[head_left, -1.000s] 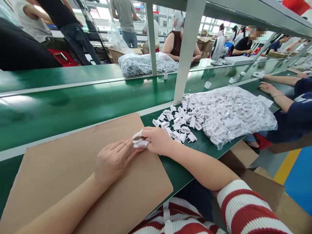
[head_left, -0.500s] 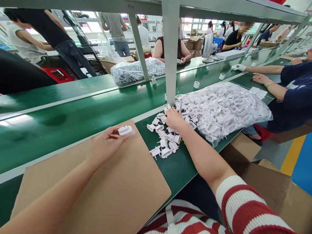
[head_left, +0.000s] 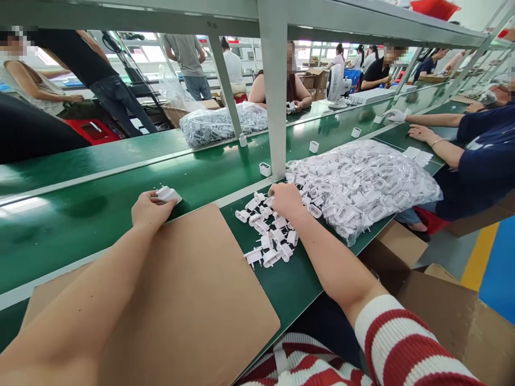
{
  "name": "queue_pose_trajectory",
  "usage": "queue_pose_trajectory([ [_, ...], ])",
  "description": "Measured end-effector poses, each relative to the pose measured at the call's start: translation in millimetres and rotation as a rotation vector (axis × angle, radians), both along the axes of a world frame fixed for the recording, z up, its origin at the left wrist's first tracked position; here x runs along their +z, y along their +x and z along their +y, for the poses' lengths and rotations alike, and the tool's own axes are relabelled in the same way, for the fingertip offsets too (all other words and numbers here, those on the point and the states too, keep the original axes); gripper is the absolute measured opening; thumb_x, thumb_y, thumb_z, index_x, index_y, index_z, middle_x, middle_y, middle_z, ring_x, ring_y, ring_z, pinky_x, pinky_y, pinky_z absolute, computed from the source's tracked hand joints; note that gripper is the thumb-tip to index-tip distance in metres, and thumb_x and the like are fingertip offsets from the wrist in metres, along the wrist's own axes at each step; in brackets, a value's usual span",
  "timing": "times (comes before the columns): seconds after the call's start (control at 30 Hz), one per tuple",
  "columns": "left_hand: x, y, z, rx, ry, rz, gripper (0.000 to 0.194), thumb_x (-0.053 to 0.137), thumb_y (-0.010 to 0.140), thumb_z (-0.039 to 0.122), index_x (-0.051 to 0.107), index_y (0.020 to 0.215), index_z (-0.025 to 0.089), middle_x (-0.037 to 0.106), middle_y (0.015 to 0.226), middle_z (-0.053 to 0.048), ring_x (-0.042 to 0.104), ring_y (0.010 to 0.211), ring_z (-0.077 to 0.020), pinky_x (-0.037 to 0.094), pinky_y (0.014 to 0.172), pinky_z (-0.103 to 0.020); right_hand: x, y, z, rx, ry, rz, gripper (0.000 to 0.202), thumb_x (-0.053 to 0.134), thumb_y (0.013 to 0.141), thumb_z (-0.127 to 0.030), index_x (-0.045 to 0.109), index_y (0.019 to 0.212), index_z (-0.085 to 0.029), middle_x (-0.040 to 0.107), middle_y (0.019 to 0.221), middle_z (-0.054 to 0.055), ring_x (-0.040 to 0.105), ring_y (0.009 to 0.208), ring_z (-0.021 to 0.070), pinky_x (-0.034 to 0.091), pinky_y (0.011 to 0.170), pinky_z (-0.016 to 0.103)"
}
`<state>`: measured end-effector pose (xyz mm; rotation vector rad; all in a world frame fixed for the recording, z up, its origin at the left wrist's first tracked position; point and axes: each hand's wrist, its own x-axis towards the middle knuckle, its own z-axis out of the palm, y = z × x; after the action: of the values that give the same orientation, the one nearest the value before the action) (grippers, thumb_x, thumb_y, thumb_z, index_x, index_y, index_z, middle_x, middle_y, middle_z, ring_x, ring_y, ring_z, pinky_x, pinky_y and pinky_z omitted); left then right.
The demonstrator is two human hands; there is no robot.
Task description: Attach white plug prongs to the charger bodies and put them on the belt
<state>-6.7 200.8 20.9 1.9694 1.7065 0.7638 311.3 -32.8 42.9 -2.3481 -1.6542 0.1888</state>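
Note:
Out over the green conveyor belt [head_left: 100,214], my left hand [head_left: 151,213] pinches a white plug casing [head_left: 168,195] whose thin pins point up and away. My right hand [head_left: 287,200] is at the far end of a loose pile of white plug casings [head_left: 271,238], beside a metal post. Its fingers are curled, and whatever they grip is hidden from me. Right of that hand a clear plastic bag [head_left: 366,185] full of similar casings lies on the bench. Below my left forearm is a flat sheet of brown cardboard [head_left: 201,289].
The metal post [head_left: 273,96] rises close behind my right hand to an overhead beam. Single white casings [head_left: 265,169] stand spaced along the belt. A co-worker's gloved hand [head_left: 395,116] is over the belt at right. Open cardboard boxes [head_left: 438,300] stand below the bench.
My left hand has moved from above the cardboard left and outward over the belt, still holding the plug casing. My right hand stays at the pile, its fingers now more curled. Casings on the belt have shifted left.

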Motion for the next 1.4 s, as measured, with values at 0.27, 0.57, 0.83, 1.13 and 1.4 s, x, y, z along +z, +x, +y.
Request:
queue_pose_trajectory([
  [0.27,17.6,70.8,-32.5,-0.224,0.427,-0.026,0.081,0.069,0.093,0.053,0.038,0.154,0.009,0.031,0.164,-0.015,0.024,0.151,-0.0376,0.015,0.127,-0.058,-7.8,-1.0,3.5,0.056,0.015,0.033,0.041,0.059,0.081,-0.002,0.073,0.115,-0.02,0.072,0.118,0.012,0.063,0.122,0.0332,0.037,0.12,0.056],
  [0.57,-9.3,219.8,-13.9,-0.469,0.025,-0.041,0.099,0.09,0.074,0.048,0.047,0.152,0.007,0.052,0.156,-0.027,0.043,0.147,-0.045,0.039,0.118,-0.051,-6.2,-0.9,10.5,0.119,0.49,0.645,0.031,0.072,0.066,-0.022,0.066,0.096,-0.02,0.07,0.103,0.006,0.069,0.091,0.0195,0.059,0.087,0.034],
  [0.83,-11.9,223.0,-26.2,-0.502,-0.029,-0.112,0.066,0.081,0.084,0.034,0.057,0.142,0.013,0.068,0.139,-0.017,0.064,0.123,-0.0319,0.048,0.107,-0.038,-1.5,-14.8,9.8,0.253,0.402,1.157,0.032,0.08,0.059,-0.032,0.069,0.088,-0.021,0.077,0.091,0.004,0.073,0.086,0.0206,0.062,0.085,0.037],
  [1.13,-4.2,60.8,-133.5,-0.538,0.036,-0.286,0.069,0.087,0.079,0.051,0.051,0.13,0.022,0.076,0.121,-0.008,0.07,0.109,-0.0252,0.051,0.096,-0.039,4.7,-30.3,-12.7,0.236,0.155,0.974,0.05,0.074,0.067,-0.018,0.061,0.115,-0.024,0.065,0.118,0.007,0.07,0.087,0.0179,0.06,0.071,0.032],
  [1.4,-19.7,10.6,-195.7,-0.518,-0.151,-0.281,0.107,0.101,0.052,0.063,0.054,0.14,0.023,0.069,0.128,-0.011,0.069,0.108,-0.0307,0.056,0.097,-0.045,16.7,-69.3,-31.4,0.402,0.095,0.92,0.049,0.083,0.074,-0.02,0.063,0.118,-0.026,0.069,0.109,0.002,0.073,0.085,0.0195,0.061,0.083,0.039],
])
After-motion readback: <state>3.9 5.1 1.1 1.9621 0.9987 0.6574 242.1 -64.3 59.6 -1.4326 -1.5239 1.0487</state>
